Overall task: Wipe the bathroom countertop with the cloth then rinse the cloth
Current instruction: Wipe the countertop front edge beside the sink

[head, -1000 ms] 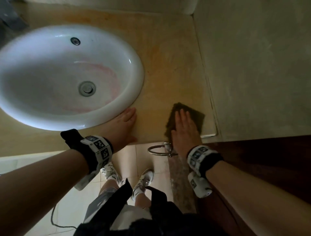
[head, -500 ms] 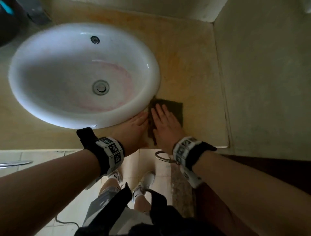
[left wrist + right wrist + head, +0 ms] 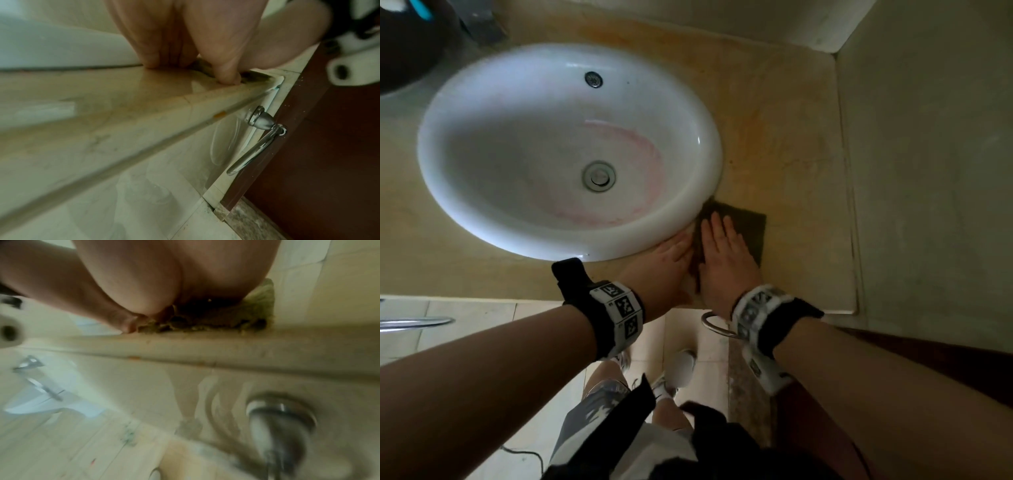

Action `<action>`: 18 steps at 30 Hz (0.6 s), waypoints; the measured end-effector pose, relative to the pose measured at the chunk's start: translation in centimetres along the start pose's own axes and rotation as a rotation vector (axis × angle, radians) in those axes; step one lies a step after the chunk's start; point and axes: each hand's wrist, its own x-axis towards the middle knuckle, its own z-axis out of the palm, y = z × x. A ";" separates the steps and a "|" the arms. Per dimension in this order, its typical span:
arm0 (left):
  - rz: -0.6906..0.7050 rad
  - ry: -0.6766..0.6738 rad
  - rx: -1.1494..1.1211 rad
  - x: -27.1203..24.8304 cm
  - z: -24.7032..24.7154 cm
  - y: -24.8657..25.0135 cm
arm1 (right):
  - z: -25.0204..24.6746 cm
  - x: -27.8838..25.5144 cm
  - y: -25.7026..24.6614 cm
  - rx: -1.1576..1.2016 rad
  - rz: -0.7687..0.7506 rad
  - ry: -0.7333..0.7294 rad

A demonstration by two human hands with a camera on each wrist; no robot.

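Observation:
A dark green cloth (image 3: 751, 226) lies flat on the beige countertop (image 3: 784, 144), right beside the white sink's rim (image 3: 698, 205). My right hand (image 3: 722, 246) presses on the cloth with straight fingers, palm down. My left hand (image 3: 671, 260) rests flat on the counter just left of it, fingers against the sink rim and thumb at the cloth's edge. In the right wrist view the cloth (image 3: 261, 293) sticks out under the palm at the counter's front edge. The left wrist view shows my left hand (image 3: 185, 53) on the counter (image 3: 102, 87).
A round metal towel ring (image 3: 717, 325) hangs below the counter's front edge, under my right wrist. A tiled wall (image 3: 928, 171) borders the counter on the right, dark wood (image 3: 911, 356) below it. A dark object (image 3: 407, 44) sits at the far left. My legs and shoes stand on floor tiles.
My right hand slid the cloth leftward from the counter's right front corner up against the sink rim, beside my left hand. The left hand stayed in place.

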 end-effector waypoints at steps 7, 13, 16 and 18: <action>-0.034 0.013 -0.068 -0.1 0.0 0.1 | 4.2 -5.5 -0.8 0.003 -0.075 -0.049; -0.019 0.015 -0.024 0.1 0.3 0.0 | 3.4 -3.8 0.1 -0.007 -0.106 -0.004; -0.052 -0.042 -0.063 -0.1 0.2 0.1 | 3.6 -3.3 5.3 0.001 0.115 0.060; -0.075 -0.028 -0.127 -0.2 0.0 0.0 | 2.9 -3.1 9.0 0.023 0.299 0.082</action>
